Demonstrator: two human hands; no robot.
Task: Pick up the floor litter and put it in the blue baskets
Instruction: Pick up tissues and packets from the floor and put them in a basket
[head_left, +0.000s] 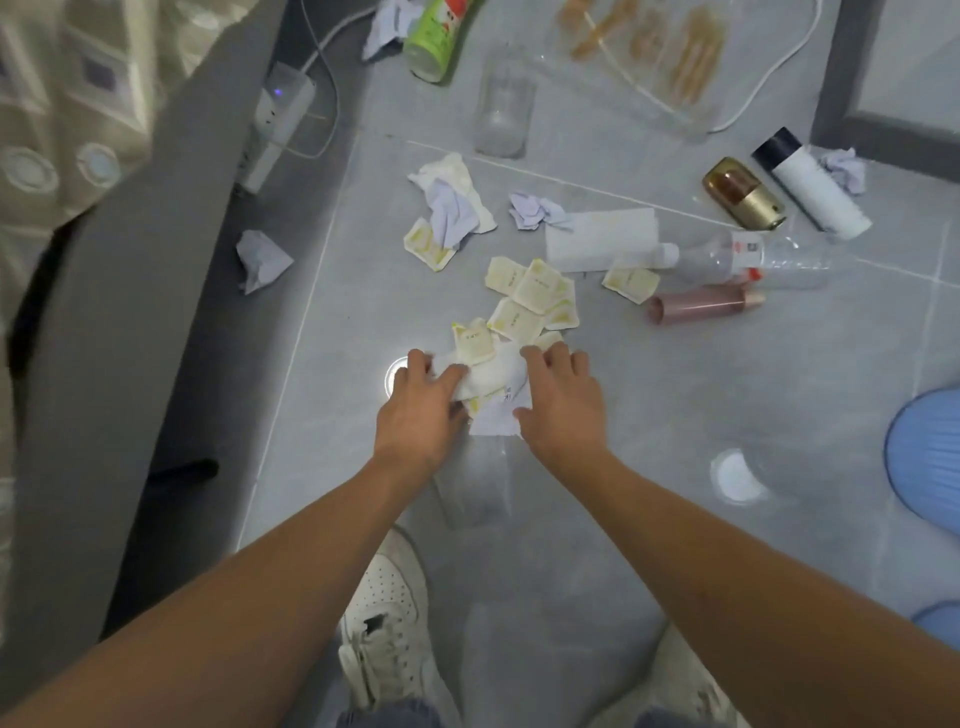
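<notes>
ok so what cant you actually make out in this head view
- Blue basket: cut off by the right edge, contents unseen.
- Print on the yellow sachets: too small and blurred.
- Paper under the left hand and right hand: partly covered.
- Clear tray: top edge crops it.

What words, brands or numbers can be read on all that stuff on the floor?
None can be read for certain.
Yellow sachets: a short dark print in the middle of each, too small and blurred.
Green bottle: red and white label, blurred.
Clear plastic bottle: red and white label, too small.
White bottle, gold bottle and pink bottle: no print shows.
</notes>
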